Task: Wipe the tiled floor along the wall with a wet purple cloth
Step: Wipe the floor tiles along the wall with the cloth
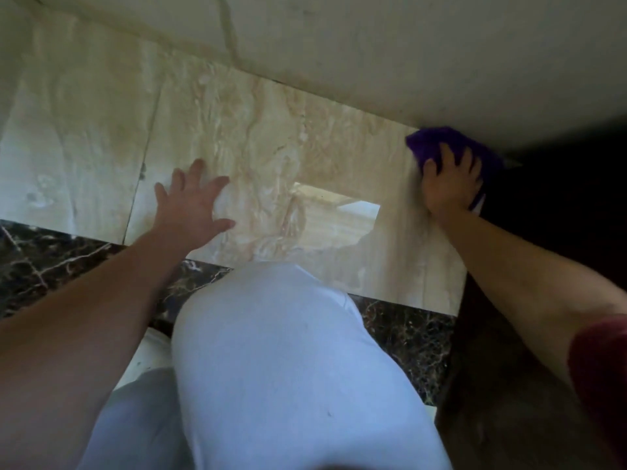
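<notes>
The purple cloth (427,140) lies on the beige marbled floor tile (258,137) right where the floor meets the pale wall (373,56), at the right. My right hand (453,181) presses flat on top of the cloth, fingers spread over it and pointing toward the wall. Further left, my left hand (193,200) rests flat on the tile with its fingers apart and nothing in it. A bright rectangular reflection (336,205) shows on the glossy tile between my hands.
My knee in light blue trousers (281,351) fills the lower middle. A dark veined marble strip (51,262) borders the beige tiles on the near side. A dark piece of furniture or doorway (559,205) stands at the right.
</notes>
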`<state>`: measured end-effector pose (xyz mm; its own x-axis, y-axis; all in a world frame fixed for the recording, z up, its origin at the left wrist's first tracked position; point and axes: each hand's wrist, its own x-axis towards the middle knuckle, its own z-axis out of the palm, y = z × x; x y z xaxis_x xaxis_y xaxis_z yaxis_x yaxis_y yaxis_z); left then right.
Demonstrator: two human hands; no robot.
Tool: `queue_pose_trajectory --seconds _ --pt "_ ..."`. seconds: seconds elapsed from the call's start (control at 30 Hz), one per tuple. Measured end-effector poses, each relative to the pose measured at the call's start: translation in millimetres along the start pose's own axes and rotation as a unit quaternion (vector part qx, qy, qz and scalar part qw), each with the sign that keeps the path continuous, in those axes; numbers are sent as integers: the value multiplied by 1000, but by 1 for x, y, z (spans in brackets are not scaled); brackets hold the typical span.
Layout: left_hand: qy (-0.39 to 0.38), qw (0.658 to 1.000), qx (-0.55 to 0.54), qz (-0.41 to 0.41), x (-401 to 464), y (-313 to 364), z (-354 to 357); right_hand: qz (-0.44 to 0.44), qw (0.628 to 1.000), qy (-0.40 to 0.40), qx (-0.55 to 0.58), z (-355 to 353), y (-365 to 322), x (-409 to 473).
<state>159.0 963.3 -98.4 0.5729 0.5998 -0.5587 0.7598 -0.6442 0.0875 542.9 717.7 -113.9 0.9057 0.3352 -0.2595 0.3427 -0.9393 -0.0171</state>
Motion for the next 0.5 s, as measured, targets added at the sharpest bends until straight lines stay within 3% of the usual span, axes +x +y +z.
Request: queue_pose_trajectory --seconds 0.17,0.33,0.5 --pt "57 995 -40 -70 -1 -36 -8 -78 997 -14 8 9 -102 -37" --pt "25 980 -149 -127 -8 -96 -12 -277 959 -56 -14 27 -230 -73" --pt "49 976 -172 -126 -14 -121 -13 -296 951 -86 -20 30 -330 -94"
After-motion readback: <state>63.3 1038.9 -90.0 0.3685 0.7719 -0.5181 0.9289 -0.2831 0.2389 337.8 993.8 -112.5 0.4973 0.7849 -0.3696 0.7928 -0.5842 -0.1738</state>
